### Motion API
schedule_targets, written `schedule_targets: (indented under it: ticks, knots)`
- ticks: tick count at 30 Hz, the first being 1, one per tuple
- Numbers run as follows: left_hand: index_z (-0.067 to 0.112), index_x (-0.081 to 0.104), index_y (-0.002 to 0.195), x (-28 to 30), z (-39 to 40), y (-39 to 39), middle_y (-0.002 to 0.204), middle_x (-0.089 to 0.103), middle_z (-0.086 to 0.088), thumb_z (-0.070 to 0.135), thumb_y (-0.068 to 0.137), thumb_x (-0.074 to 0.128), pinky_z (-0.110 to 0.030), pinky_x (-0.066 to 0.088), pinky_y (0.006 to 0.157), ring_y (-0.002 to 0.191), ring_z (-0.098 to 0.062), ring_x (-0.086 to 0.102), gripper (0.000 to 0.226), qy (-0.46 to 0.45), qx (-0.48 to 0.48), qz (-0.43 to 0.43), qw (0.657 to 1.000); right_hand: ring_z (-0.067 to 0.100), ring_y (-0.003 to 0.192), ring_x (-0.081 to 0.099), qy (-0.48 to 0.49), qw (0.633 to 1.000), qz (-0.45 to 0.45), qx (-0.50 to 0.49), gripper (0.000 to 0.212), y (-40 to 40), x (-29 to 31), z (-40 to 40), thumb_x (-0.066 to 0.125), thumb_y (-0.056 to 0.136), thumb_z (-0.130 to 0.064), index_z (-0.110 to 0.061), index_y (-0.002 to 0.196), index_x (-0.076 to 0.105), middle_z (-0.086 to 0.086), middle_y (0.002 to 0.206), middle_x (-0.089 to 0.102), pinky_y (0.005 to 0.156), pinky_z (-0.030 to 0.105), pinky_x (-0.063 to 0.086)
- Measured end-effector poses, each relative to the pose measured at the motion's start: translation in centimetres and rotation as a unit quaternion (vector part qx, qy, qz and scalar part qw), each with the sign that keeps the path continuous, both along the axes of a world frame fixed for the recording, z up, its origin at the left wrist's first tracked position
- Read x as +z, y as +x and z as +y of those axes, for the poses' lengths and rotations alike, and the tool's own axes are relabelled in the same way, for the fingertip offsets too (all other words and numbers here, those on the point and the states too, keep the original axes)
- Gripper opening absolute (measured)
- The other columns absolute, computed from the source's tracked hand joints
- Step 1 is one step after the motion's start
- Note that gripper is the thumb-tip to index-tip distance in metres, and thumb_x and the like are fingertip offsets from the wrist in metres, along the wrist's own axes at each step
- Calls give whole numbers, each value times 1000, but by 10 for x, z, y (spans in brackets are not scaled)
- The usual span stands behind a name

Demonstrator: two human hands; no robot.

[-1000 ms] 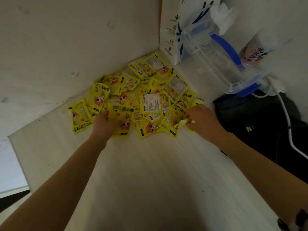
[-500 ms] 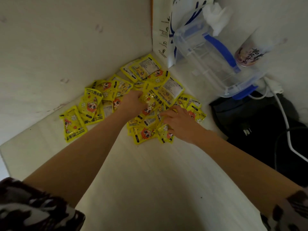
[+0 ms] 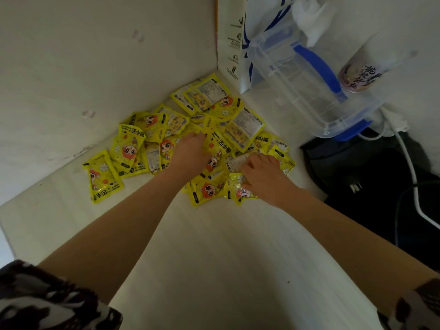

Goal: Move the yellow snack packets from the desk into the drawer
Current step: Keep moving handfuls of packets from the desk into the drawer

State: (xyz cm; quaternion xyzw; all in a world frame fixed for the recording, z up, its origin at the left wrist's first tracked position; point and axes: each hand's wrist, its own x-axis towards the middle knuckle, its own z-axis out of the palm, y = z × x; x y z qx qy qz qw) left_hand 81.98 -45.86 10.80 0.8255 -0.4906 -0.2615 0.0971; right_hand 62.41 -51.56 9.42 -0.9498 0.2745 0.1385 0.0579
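Reaching into the corner of the pale wooden desk (image 3: 214,258), both bare forearms stretch toward a loose heap of glossy yellow snack packets (image 3: 181,144) printed with a red-haired cartoon face and black lettering. The heap lies on the desk top where it meets the off-white wall (image 3: 95,67), spread from the far corner out toward the near side; one packet lies a little apart at the heap's left edge, and several overlap or show their white label backs. The left hand (image 3: 190,151) rests palm down in the middle of the heap, its fingers curled into the packets so that their tips are hidden; whether they grip one cannot be told. The right hand (image 3: 262,172) lies on the heap's right side, its fingers bent and pinching the edge of a packet with a pale, whitish face, its thumb pressing on another yellow packet below. Beyond the heap stands a white paper bag (image 3: 232,44) with black print, and just beside it a clear plastic storage box with blue handles (image 3: 309,86) tilts against the wall. To the right sits a dark bag (image 3: 369,177) crossed by a white cable (image 3: 409,167). Patterned dark-and-white sleeves (image 3: 47,301) show at the bottom corners.
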Motion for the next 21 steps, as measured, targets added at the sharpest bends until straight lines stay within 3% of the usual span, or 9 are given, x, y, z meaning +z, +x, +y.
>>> schedule_targets:
  ticks: [4,8,12,14,16,19,21]
  knots:
    - [0,51,125,1,11,1,124,51,-19,19,87,65,-39,41,86,115,-35,50,45,-33,43,19,998,36,79,60,6,1000,-26,-2,40,-6,5,5,81,71,-29,-6,98,63,18,95,55,70,49,53]
    - [3,49,132,1,23,4,135,50,-16,21,86,67,-40,40,97,124,-33,47,53,-35,105,53,992,26,91,53,82,995,-53,-34,35,-13,8,8,61,89,-27,-10,118,53,13,114,45,71,38,52]
    - [3,59,111,4,33,13,106,66,-16,19,82,71,-42,50,78,98,-33,62,35,-63,169,98,979,28,108,54,179,979,-41,-90,47,-14,15,9,60,89,-19,-17,132,43,11,123,54,85,43,50]
    - [6,62,104,8,35,17,97,69,-13,15,80,71,-44,54,75,88,-31,65,27,-79,188,121,971,27,117,51,210,970,-32,-116,49,-15,19,3,59,91,-22,-13,137,44,11,128,53,94,39,45]
    - [10,61,107,12,34,21,96,69,-8,15,80,71,-41,55,74,86,-27,66,29,-86,202,145,965,28,116,51,215,964,-41,-150,45,-14,23,-4,59,92,-27,-9,132,50,12,123,54,92,35,42]
    - [14,57,121,16,28,26,106,67,-3,18,79,74,-41,55,79,93,-23,64,45,-101,215,164,957,27,90,59,229,939,-108,-231,24,-8,29,-19,64,89,-29,-11,105,58,7,95,58,74,37,46]
    - [15,57,123,18,21,29,104,67,0,17,79,74,-37,56,75,91,-20,66,47,-118,230,193,946,20,75,59,288,884,-180,-322,13,-1,34,-30,67,87,-26,-21,86,55,-3,80,55,62,31,46]
